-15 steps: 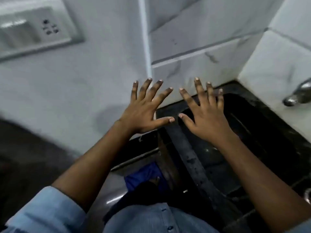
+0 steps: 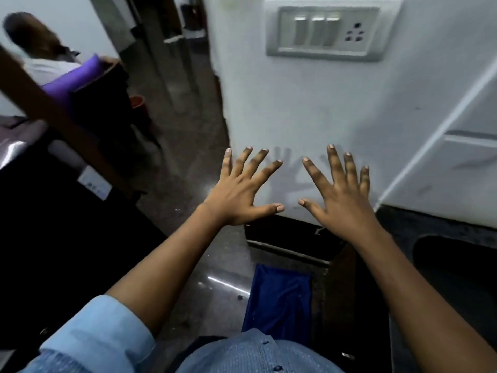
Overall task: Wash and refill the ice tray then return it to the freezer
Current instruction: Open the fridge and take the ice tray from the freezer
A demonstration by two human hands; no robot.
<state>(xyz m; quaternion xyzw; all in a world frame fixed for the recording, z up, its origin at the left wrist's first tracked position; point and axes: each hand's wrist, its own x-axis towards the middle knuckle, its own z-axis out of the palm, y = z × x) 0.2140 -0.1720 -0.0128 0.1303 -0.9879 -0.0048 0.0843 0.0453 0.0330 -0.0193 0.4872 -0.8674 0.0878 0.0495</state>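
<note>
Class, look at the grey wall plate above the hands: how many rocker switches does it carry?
3. On the grey rectangular switch plate, the pale rocker switches sit side by side: left, middle, right. A three-pin socket lies to their right. None seems hidden.

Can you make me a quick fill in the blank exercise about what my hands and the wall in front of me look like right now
1. Both the left hand and the right hand are held out with fingers ____.
2. Neither hand holds ____.
3. The switch panel on the white wall has one ____ to the right of its switches.
4. The cloth hanging below the hands is ____ in colour.

Missing words: spread; anything; socket; blue
</note>
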